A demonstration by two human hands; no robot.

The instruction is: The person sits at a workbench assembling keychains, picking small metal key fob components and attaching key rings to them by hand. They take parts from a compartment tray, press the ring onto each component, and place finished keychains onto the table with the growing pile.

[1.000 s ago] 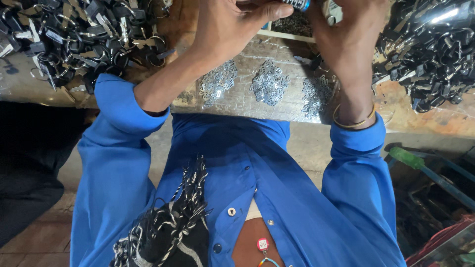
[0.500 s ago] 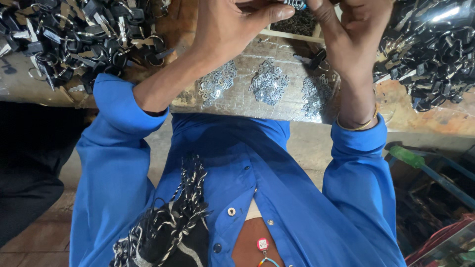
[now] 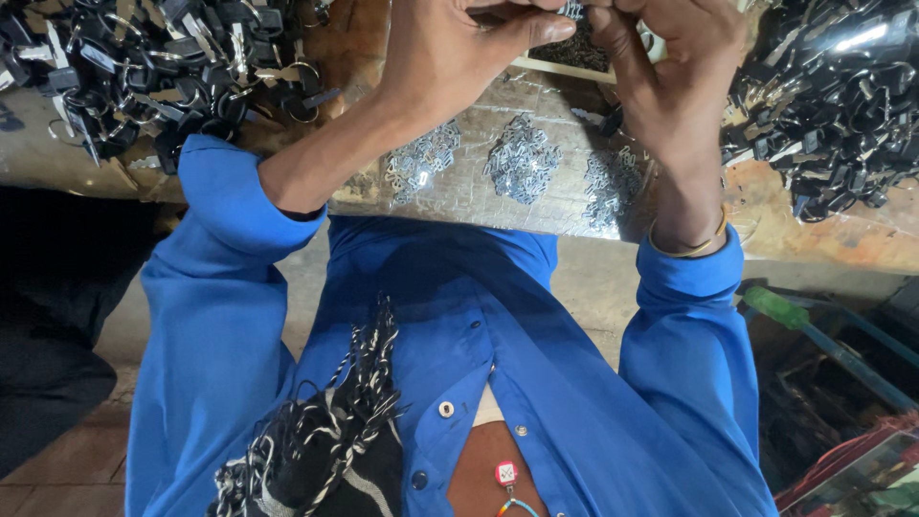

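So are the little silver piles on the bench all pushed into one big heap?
No, the silver piles lie apart as three small heaps.

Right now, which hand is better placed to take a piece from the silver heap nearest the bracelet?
Probably the right hand: its wrist lies just beside that silver heap, while the left hand would have to cross two other heaps. Both hands' fingers are pinching a small part.

No packages, labels, signs or screens can be made out here.
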